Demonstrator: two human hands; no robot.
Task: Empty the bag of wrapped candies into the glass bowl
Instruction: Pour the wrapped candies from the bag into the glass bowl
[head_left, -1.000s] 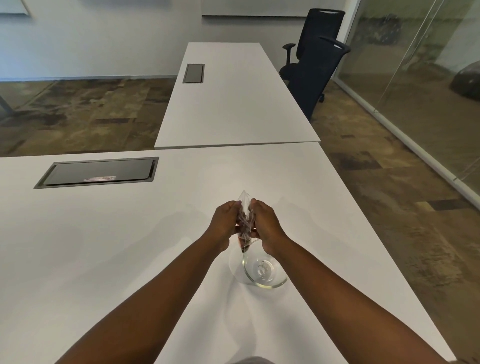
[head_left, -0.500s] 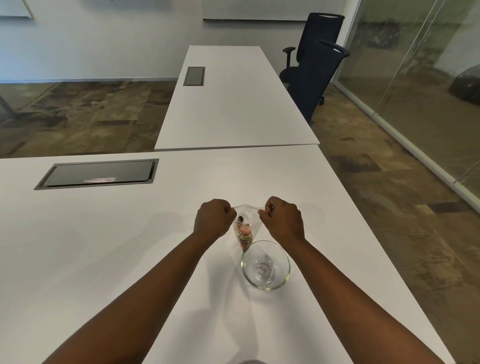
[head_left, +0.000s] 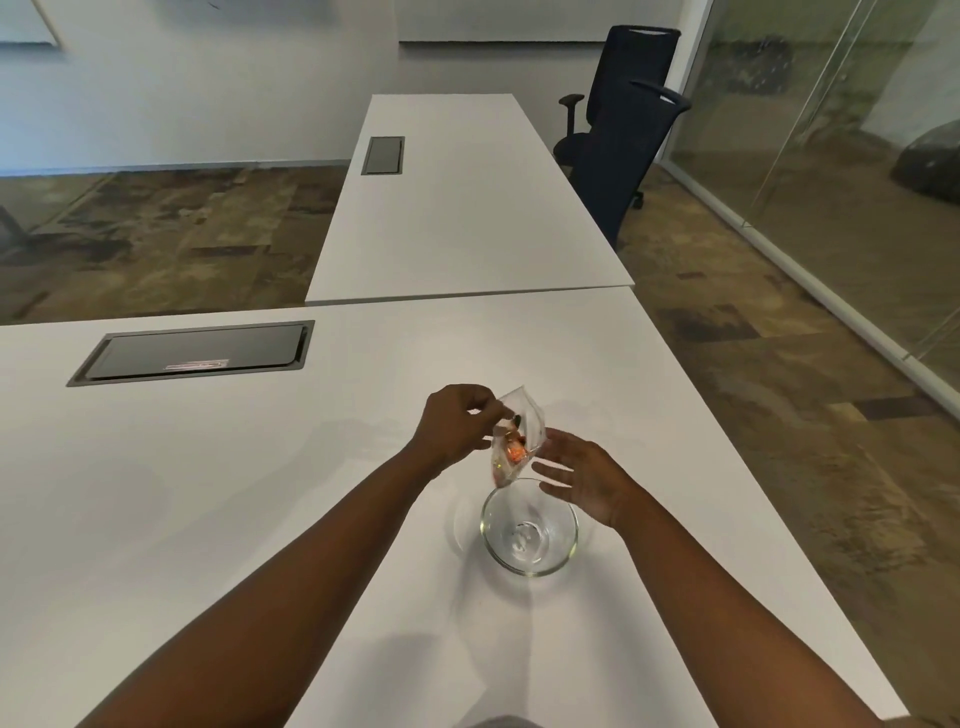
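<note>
Just above the far rim of the glass bowl (head_left: 530, 527), the left hand (head_left: 454, 428) pinches the clear plastic bag (head_left: 519, 434) at its upper left edge, thumb and fingertips closed on the film, the other fingers curled. The bag hangs tilted, top corner up and away from the bowl, lower end pointing down at the rim; whether it touches the glass, can't tell. Wrapped candies (head_left: 514, 452) sit bunched in the bag's lower half, orange-red wrappers visible, the rest too small to make out.

The right hand (head_left: 582, 480) is open, fingers spread and extended toward the bag from the bowl's right side. Fingertips are just beside the bag's lower right edge; contact can't be confirmed, and it is gripping nothing. Its palm is above the bowl's right rim.

The bowl stands upright on the white table (head_left: 260, 493), with no candies in it, only glare at the base. Both forearms reach in from the near edge on either side of the bowl.

Well beyond the bowl to the left, a dark cable hatch (head_left: 192, 353) sits flush in the tabletop. Farther past the bowl, a second white table (head_left: 462, 208) butts up at a right angle, with two dark office chairs (head_left: 623, 140) at its right side and a glass partition (head_left: 831, 156) beyond them.
</note>
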